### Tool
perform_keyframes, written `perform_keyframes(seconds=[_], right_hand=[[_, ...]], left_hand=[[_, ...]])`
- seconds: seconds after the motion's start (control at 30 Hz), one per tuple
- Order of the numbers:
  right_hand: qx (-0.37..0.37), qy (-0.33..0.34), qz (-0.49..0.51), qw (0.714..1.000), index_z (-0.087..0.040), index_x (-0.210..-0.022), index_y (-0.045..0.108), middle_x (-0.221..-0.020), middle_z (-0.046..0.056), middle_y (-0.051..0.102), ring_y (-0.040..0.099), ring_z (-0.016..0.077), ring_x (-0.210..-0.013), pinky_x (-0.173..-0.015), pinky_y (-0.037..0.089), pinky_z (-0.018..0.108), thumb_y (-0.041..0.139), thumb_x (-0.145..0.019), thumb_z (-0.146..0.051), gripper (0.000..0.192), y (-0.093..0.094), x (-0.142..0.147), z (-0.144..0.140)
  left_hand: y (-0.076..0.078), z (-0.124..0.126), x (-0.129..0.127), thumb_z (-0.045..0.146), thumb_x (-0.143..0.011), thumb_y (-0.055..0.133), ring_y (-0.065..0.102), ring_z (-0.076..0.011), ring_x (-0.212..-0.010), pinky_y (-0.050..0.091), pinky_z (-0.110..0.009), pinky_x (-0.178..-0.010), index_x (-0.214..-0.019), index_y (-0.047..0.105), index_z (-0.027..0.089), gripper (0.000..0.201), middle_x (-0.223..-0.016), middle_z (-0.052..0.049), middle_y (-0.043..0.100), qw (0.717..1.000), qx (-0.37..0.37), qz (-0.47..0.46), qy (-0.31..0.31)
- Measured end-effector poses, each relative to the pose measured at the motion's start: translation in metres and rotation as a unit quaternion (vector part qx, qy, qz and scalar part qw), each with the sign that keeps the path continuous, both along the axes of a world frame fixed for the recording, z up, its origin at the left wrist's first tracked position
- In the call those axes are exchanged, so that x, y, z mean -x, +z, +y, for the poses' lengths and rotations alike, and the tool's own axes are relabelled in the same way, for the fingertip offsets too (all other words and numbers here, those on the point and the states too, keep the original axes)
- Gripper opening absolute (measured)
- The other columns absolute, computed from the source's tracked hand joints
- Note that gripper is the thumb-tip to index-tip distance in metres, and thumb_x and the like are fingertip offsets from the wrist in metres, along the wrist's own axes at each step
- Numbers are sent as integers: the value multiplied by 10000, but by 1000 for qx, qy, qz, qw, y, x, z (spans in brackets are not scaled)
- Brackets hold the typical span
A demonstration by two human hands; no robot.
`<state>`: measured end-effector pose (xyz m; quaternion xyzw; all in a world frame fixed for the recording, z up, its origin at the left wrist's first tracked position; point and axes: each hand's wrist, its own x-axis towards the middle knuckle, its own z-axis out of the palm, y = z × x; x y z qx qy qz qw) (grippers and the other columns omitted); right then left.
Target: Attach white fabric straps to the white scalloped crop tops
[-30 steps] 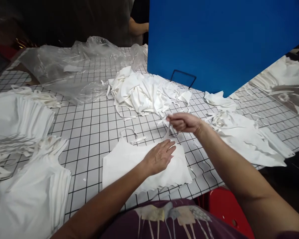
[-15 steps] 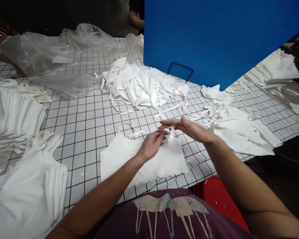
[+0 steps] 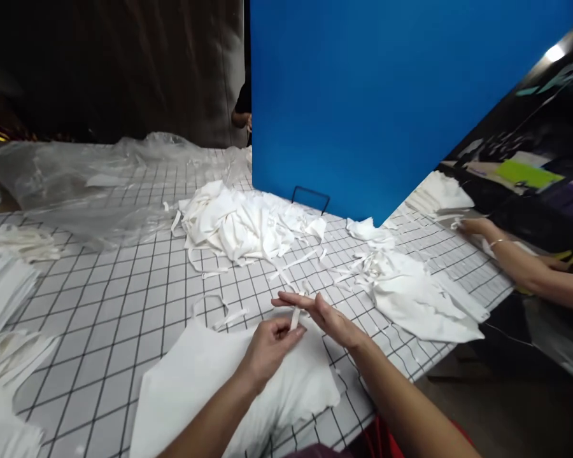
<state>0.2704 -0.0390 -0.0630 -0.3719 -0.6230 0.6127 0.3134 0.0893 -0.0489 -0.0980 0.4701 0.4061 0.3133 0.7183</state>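
Left hand (image 3: 267, 343) fingers pinching the white strap (image 3: 295, 317), right hand (image 3: 321, 313) fingers flat against it: best keep the strap untwisted over the white top (image 3: 210, 375).

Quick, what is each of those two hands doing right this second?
Left hand: closed, pinching the white strap of the white garment.
Right hand: open, fingers stretched out flat against the same strap.

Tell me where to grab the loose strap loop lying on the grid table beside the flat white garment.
Take the strap loop at its arched far end, coming from above and the left. That arc lies alone on bare table, away from the flat garment, while both hands crowd the other strap to its right. It is thin and flat, so a fingertip pinch suits best.
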Motion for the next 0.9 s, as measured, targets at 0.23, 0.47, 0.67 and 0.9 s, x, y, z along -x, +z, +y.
perform_keyframes(seconds=[0.23, 0.47, 0.67, 0.9], right_hand=[[-50, -2, -23, 998, -343, -1477, 457, -1429, 34, 577, 416, 237, -1417, -1201, 216, 529, 132, -1021, -619, 625, 8, -4, 6], [-85, 27, -55, 994, -314, -1500, 432, -1440, 43, 569, 434, 240, -1402, -1199, 227, 491, 188, -1011, -639, 636, 13, -1, 5], [-10, 64, -59, 996, -316, -1530, 378, -1460, 98, 536, 664, 212, -1055, -897, 528, 382, 299, -1009, -614, 605, 7, 4, 7], [-6, 9, -126, 992, -240, -1456, 489, -1125, 99, 720, 697, 227, -964, -920, 531, 408, 498, -964, -570, 593, 13, -36, 15]], left_hand=[[1, 1, 9, 703, -818, 580, 548, -233, -848, 429, -365, -770, -1041, 742, 217, 559, -961, -81, 688, 996, 0, 81, -43], [-1, -1, 9, 742, -836, 494, 476, -195, -691, 395, -350, -692, -1050, 728, 242, 593, -832, -43, 639, 991, -21, 88, -101], [2, -2, 7, 653, -908, 457, 488, -196, -664, 394, -349, -675, -858, 726, 243, 493, -806, -47, 665, 985, -62, 71, -145], [8, -3, -8, 643, -881, 490, 537, -193, -625, 424, -360, -662, -970, 762, 281, 461, -903, -79, 744, 992, -49, 35, -113]])
